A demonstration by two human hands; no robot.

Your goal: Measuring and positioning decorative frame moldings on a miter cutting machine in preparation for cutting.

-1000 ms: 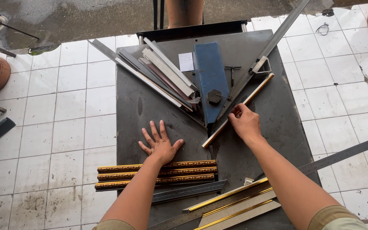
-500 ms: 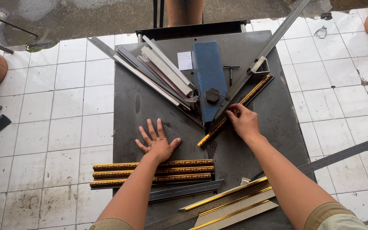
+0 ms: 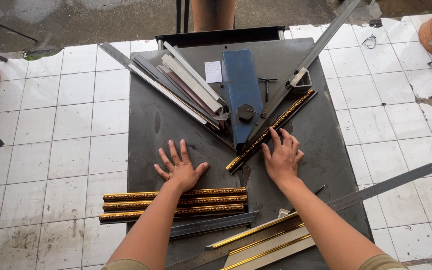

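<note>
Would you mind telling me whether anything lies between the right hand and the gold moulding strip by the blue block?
Nothing visible: the right hand already rests its fingertips on the strip.

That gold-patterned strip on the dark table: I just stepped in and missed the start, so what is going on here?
A person works at a dark metal table. The right hand presses a gold-patterned moulding strip lying diagonally against the angled metal guide, beside a blue block. The left hand lies flat and open on the tabletop. Three similar strips lie stacked side by side under the left forearm, and a long steel ruler lies to the right.
</note>
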